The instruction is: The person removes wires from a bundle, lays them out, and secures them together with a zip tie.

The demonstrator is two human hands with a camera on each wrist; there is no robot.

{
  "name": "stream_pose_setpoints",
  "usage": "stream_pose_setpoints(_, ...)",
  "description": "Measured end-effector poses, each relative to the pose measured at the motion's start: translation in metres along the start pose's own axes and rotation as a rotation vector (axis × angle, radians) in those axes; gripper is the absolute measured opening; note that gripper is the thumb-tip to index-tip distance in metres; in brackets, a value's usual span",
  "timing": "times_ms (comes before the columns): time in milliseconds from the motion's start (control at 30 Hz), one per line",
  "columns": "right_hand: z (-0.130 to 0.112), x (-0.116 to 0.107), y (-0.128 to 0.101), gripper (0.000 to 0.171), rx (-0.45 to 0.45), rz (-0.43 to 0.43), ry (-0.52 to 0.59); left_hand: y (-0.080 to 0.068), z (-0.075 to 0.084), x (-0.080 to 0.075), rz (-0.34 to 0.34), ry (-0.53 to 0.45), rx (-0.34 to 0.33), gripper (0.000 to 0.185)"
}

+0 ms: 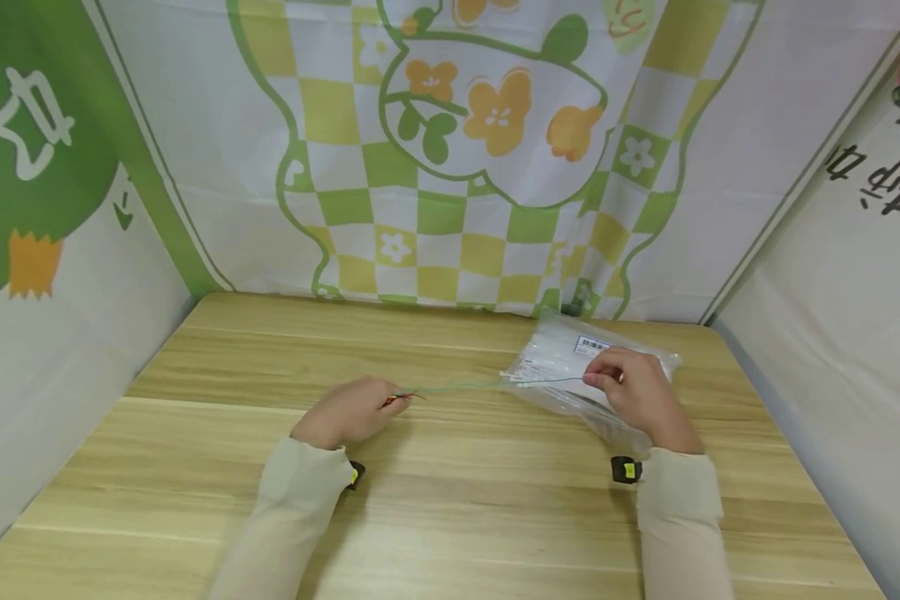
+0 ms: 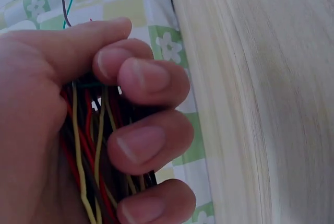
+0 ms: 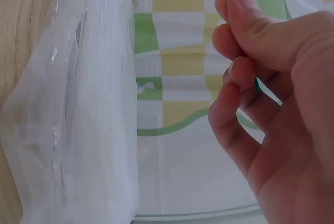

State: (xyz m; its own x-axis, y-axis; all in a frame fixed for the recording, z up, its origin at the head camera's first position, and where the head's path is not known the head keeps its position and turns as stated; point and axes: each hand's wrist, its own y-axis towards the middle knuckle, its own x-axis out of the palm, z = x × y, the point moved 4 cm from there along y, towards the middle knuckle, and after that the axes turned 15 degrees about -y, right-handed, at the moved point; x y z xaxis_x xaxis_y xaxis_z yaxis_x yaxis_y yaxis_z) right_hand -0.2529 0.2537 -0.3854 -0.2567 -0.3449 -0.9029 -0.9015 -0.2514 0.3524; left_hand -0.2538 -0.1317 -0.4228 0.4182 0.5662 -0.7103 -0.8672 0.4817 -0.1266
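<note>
Wire bundle (image 2: pixel 94 145) in the left hand (image 1: pixel 348 411): red, yellow and black strands; single wire (image 1: pixel 480 385) green. Bag (image 1: pixel 570 367) clear with white contents; table (image 1: pixel 435 500) pale wood grain. Backdrop (image 1: pixel 450 167) white with green-yellow checks and orange flowers

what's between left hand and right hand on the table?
Head view: a thin green wire spans from the left hand, which grips a bundle of wires, to the right hand pinching it. Beneath: bare table, then the plastic bag.

Bright, even, soft-shadowed light; wrist views blurred close up, head view bowed.
</note>
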Motion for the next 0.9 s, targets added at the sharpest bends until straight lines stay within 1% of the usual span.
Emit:
stream_pose_setpoints(200, 0.008, -0.001, -0.003, 0.01, 0.021, -0.021, -0.001, 0.0, -0.001, 0.002, -0.016, -0.01, 0.014, 0.044)
stream_pose_setpoints(333, 0.014, -0.003, -0.006, 0.009, 0.037, -0.02, -0.017, 0.001, -0.002, 0.003, -0.027, -0.019, 0.028, 0.046)
stream_pose_setpoints(500, 0.018, -0.002, -0.006, 0.008, 0.046, -0.032, -0.027, 0.001, -0.001, 0.004, -0.017, -0.025, 0.026, 0.048)
stream_pose_setpoints(700, 0.022, 0.004, -0.005, 0.009, 0.085, -0.086, -0.031, -0.001, 0.003, 0.005, -0.016, -0.108, -0.03, 0.05)
stream_pose_setpoints(733, 0.022, 0.004, -0.005, 0.009, 0.092, -0.094, -0.03, -0.002, 0.004, 0.006, -0.014, -0.126, -0.032, 0.051)
stream_pose_setpoints(833, 0.022, 0.004, -0.005, 0.009, 0.105, -0.108, -0.026, -0.002, 0.004, 0.007, -0.035, -0.168, -0.037, 0.062)
stream_pose_setpoints(900, 0.022, 0.004, -0.005, 0.009, 0.103, -0.111, -0.025, -0.002, 0.003, 0.007, -0.032, -0.176, -0.037, 0.063)
